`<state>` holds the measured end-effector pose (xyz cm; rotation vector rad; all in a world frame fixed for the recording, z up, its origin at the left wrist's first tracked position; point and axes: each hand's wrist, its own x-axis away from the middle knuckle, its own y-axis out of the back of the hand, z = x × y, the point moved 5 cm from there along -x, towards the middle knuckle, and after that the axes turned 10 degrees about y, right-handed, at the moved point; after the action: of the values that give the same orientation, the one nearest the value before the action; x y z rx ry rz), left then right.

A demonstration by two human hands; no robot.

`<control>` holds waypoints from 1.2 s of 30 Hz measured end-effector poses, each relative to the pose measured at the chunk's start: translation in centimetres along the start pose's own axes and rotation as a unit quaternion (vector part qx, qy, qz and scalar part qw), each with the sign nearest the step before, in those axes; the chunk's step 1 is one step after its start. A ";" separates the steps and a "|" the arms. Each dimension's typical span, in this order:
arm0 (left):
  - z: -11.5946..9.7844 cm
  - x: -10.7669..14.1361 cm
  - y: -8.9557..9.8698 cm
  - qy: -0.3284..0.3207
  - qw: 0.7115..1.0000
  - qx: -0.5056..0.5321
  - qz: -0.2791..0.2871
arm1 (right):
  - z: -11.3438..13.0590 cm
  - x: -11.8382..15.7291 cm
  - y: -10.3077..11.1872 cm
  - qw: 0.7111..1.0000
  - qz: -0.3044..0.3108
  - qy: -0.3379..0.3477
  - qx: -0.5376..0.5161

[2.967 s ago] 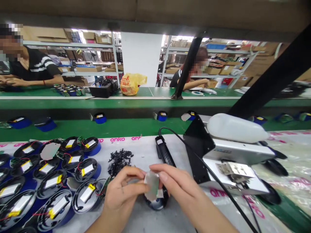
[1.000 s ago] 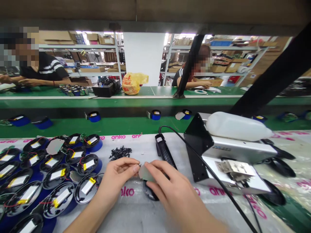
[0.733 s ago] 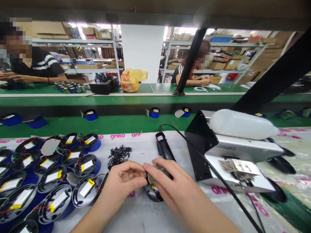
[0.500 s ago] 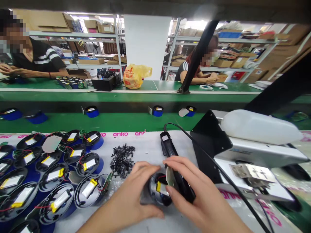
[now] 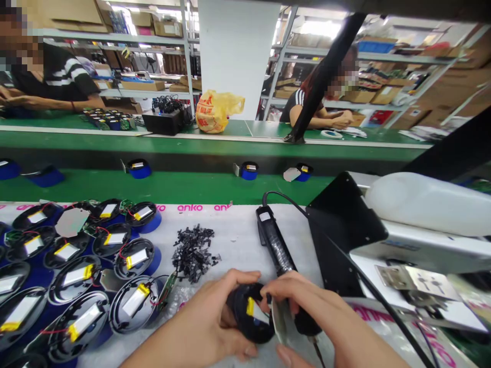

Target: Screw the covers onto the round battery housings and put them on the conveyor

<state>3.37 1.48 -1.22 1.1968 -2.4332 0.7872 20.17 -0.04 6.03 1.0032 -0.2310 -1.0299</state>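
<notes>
My left hand (image 5: 215,317) is closed around the side of a small round black housing (image 5: 251,329). Its open face shows a white battery with a yellow end (image 5: 256,311). At the housing's right edge a grey disc-like circuit board (image 5: 279,323) stands nearly edge-on. My right hand (image 5: 312,312) holds that board, fingertips at its top and thumb near its lower edge. A small dark piece (image 5: 268,298) shows by the right fingertips; what it is I cannot tell. Beneath the right hand lies a black corded electric screwdriver (image 5: 275,243), partly covered, its bit pointing toward me.
Several blue housings with batteries (image 5: 134,258) crowd the left. A pile of small black parts (image 5: 194,253) lies mid-table. At right stands a grey machine (image 5: 414,250) with a black plate (image 5: 345,230). More housings (image 5: 249,171) sit on the green belt (image 5: 192,184). Two people work beyond.
The view has shifted slightly. My right hand has moved a little right and down, its thumb coming off the housing, and the board has swung outward. The housing is tilted more in my left hand.
</notes>
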 end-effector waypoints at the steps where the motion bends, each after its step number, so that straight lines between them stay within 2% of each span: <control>1: -0.1 0.1 -0.2 0.006 0.999 0.018 0.028 | -0.1 0.0 0.0 1.000 0.012 0.002 0.008; 3: -0.3 0.4 -0.4 0.001 0.997 0.029 0.070 | -0.2 0.0 0.0 1.000 0.031 0.003 0.003; 5: -0.4 0.5 -0.2 0.000 0.997 0.028 0.071 | -0.2 0.1 0.0 0.999 0.037 -0.001 -0.007; 10: -0.1 -0.2 0.0 0.046 0.999 -0.004 -0.009 | -0.1 0.7 -0.2 0.998 0.058 -0.005 0.009; 13: -0.4 -0.5 -0.6 0.051 0.998 -0.029 -0.030 | -0.2 0.7 -0.3 0.997 0.069 -0.026 -0.005; 15: -0.7 -0.6 -0.9 0.047 0.997 -0.041 -0.045 | 0.0 0.4 0.0 0.998 0.053 -0.033 -0.021; 19: -0.7 -0.7 -1.1 0.023 0.993 -0.074 -0.087 | 1.1 -0.5 0.5 0.999 0.003 0.003 -0.033; 23: -0.2 -0.9 -1.1 0.004 0.991 -0.081 -0.109 | 1.9 -0.8 -0.3 0.998 0.026 0.047 0.015; 27: -0.4 -0.4 -0.8 -0.006 0.995 -0.054 -0.080 | 1.8 -0.6 -1.2 0.996 0.035 0.055 0.057; 33: -0.5 0.3 0.5 0.056 0.993 0.093 0.045 | 2.0 -0.8 -1.4 0.992 0.029 0.091 0.085; 36: -0.4 0.2 0.8 0.058 0.989 0.128 0.056 | 2.3 -1.1 -1.4 0.988 0.044 0.113 0.091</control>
<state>2.64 1.98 -1.03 1.0725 -2.3743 1.1984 17.40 -0.73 6.49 1.2543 -0.1827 -0.8166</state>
